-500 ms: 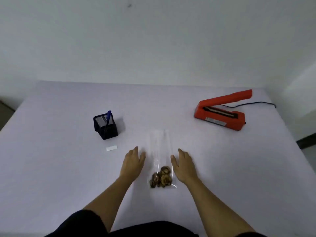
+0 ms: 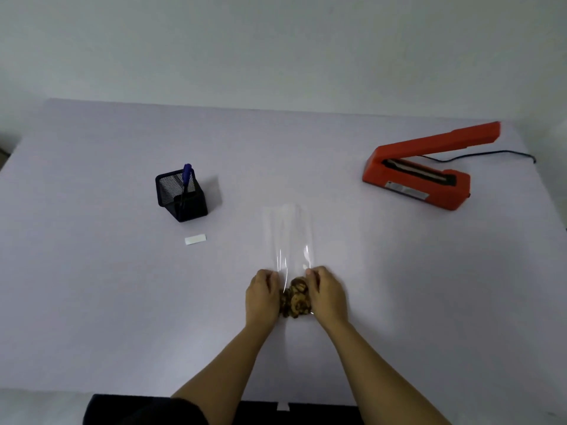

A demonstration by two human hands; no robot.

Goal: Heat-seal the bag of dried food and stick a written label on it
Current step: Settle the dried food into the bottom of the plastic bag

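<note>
My left hand [image 2: 262, 297] and right hand [image 2: 326, 294] grip the bag [image 2: 288, 237] by its 2 sides, fingers curled. It looks unsealed; the sealer [image 2: 420, 176] stands well apart and the label [image 2: 195, 239] lies unstuck.

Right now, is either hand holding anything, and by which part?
The left hand and right hand both grip the clear bag by its side edges, at the near end beside the dried food.

Left hand [image 2: 262, 297] and right hand [image 2: 328, 294] close together, fingers [image 2: 267, 277] curled onto the bag [image 2: 288, 237] sides.
</note>
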